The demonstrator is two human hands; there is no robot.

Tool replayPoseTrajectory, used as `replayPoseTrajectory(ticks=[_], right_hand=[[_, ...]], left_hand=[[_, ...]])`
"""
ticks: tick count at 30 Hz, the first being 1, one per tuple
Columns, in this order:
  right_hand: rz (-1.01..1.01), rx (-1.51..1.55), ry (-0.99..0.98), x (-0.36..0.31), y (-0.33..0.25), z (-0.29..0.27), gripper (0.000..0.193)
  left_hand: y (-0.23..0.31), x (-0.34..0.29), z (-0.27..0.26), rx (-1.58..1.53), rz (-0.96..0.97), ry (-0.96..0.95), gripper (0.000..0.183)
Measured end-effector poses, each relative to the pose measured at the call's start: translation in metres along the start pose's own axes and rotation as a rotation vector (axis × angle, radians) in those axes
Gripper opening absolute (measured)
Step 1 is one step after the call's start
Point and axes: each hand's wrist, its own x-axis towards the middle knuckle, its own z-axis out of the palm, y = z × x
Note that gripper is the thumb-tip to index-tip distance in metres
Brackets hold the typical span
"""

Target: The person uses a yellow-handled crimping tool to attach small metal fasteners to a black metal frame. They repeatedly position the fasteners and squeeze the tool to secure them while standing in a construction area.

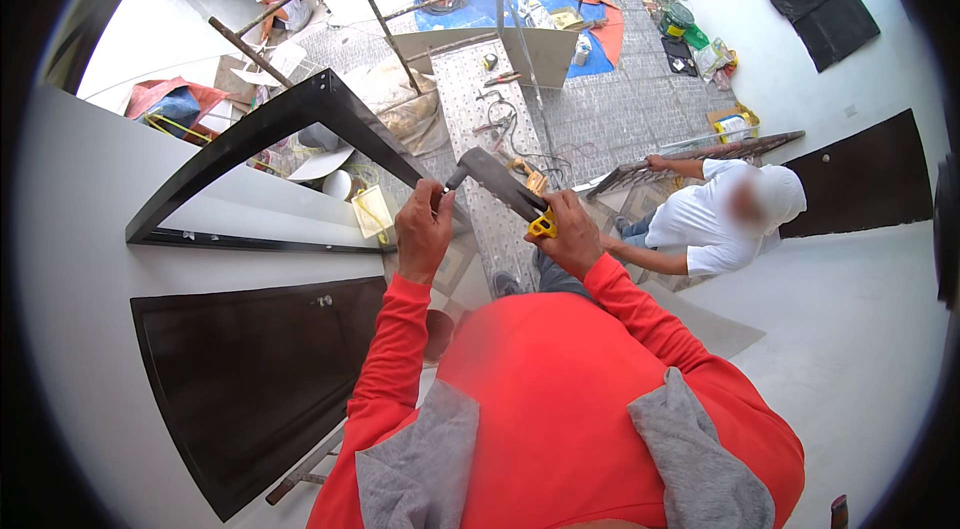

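Note:
My right hand (570, 234) is closed around the yellow handle part of a dark grey tool (493, 179). The tool has a broad body and a short cylinder at its far end; I cannot tell its exact kind. Right by that cylinder, the fingertips of my left hand (424, 229) are pinched together. A tiny pale bit shows at the fingertips, too small to name. Just beyond the left hand passes one side of a glossy black frame (375, 137), which stands out from the left wall at an angle.
A long perforated plank (470, 94) below bears a tape measure (490, 61), tools and cords. Scaffold pipes (375, 4) rise ahead. At right, a person in white (715, 219) holds a brown metal frame (700, 151). Another person (285, 14) crouches far left. Dark door (250, 359) lower left.

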Motion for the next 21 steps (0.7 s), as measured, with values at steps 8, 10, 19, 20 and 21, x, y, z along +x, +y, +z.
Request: replayPoseTrajectory(ticks=[8,10,19,20,21], right_hand=[[-0.036,-0.029,0.027,0.001,-0.002,-0.006,0.064],[-0.051,-0.056,0.043,0.001,-0.001,-0.004,0.064],[0.007,-0.039,-0.031,-0.002,0.006,0.0,0.066],[0.123,-0.044,-0.054,-0.003,0.009,0.002,0.067],[0.139,-0.027,-0.061,-0.005,0.012,0.003,0.065]], left_hand=[[-0.003,-0.001,0.006,-0.102,0.04,0.041,0.017],[-0.007,-0.001,0.008,-0.118,0.013,0.018,0.017],[-0.018,-0.012,-0.006,-0.268,-0.221,-0.079,0.016],[-0.022,-0.02,-0.014,-0.328,-0.248,-0.09,0.016],[-0.027,-0.03,-0.026,-0.268,-0.266,-0.126,0.016]])
